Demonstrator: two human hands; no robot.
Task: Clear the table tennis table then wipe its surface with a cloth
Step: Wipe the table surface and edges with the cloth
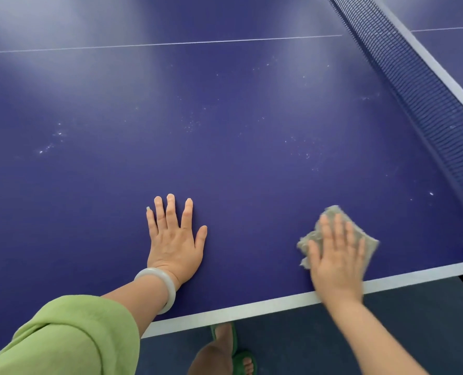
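We are in a sports or games room: a broad dark blue bench (225, 117) painted with a white edge line (252, 311) and centre line (170, 44), a dark mesh net with white top band (425, 104) stretched across it, and dark grey-blue flooring (306, 347) below.

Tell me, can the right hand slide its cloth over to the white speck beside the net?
Probably yes. The right hand presses the cloth flat on the table, and only bare blue surface lies between it and the speck near the net; nothing stands in the way.
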